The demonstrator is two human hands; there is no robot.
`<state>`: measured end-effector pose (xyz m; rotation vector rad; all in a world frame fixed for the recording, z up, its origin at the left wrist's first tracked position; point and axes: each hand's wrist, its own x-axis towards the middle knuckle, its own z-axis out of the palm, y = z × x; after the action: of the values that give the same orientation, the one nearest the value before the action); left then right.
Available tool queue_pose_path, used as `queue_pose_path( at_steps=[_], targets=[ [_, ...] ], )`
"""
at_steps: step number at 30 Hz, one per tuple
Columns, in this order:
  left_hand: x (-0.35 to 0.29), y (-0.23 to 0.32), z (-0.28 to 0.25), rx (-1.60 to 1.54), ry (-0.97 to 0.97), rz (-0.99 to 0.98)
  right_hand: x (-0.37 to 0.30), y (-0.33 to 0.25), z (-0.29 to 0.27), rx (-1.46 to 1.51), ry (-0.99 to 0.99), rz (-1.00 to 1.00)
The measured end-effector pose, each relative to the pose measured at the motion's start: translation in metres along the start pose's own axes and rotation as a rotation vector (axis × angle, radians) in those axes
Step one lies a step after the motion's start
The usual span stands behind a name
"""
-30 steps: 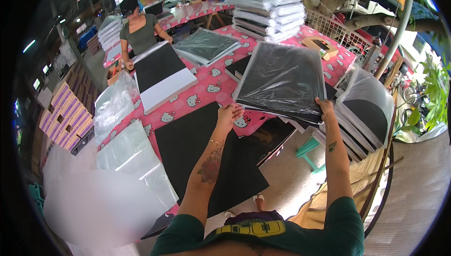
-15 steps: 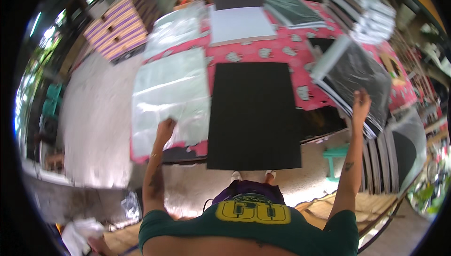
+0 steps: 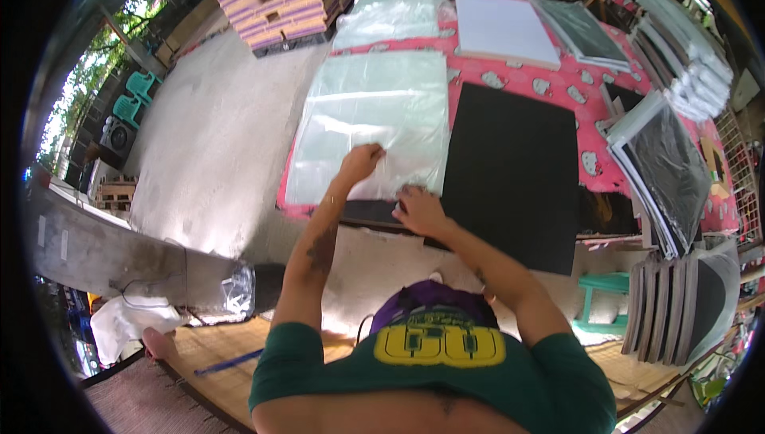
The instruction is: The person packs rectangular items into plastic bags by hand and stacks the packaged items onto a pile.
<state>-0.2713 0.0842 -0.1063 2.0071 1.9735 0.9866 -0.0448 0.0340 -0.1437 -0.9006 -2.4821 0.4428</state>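
A stack of clear plastic sheets or bags (image 3: 370, 107) lies flat on the table. My left hand (image 3: 363, 163) is over its near half, with the fingers pinched together on the plastic film. Close beside it, my right hand (image 3: 420, 209) reaches the stack's near edge, its fingertips touching the plastic and the thumb apart. To the right of the stack lies a large black board (image 3: 514, 171), its near end jutting past the table's front edge. Neither hand touches the board.
A pink patterned cloth (image 3: 550, 87) covers the table. Farther back lie a white panel stack (image 3: 507, 29), more plastic (image 3: 390, 15) and dark wrapped panels (image 3: 583, 31). Plastic-wrapped boards (image 3: 665, 167) lean at the right, above a green stool (image 3: 603, 298). Striped blocks (image 3: 279, 3) stand beyond the left floor.
My right hand has left the wrapped boards at the right and come over to the plastic's near edge. My left hand has moved farther onto the plastic. The view has turned left.
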Motion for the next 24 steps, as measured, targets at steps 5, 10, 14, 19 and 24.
queue_pose_path(
  at_steps=[5,10,14,19,24],
  targets=[
    [0.026,0.002,-0.036,-0.072,-0.054,-0.099,0.013,0.003,-0.008,-0.094,-0.200,0.101],
    [0.030,0.111,-0.050,-0.725,-0.377,-0.348,0.060,-0.002,-0.020,1.338,0.089,0.558],
    [0.007,0.098,-0.022,-0.220,0.074,0.041,0.078,0.006,-0.037,1.828,0.346,0.558],
    [0.021,0.071,-0.019,-0.033,0.367,-0.163,0.045,0.065,-0.041,2.005,0.709,0.584],
    [0.004,0.082,-0.023,-0.032,0.137,0.041,0.049,-0.018,-0.076,2.122,0.210,1.003]
  ],
)
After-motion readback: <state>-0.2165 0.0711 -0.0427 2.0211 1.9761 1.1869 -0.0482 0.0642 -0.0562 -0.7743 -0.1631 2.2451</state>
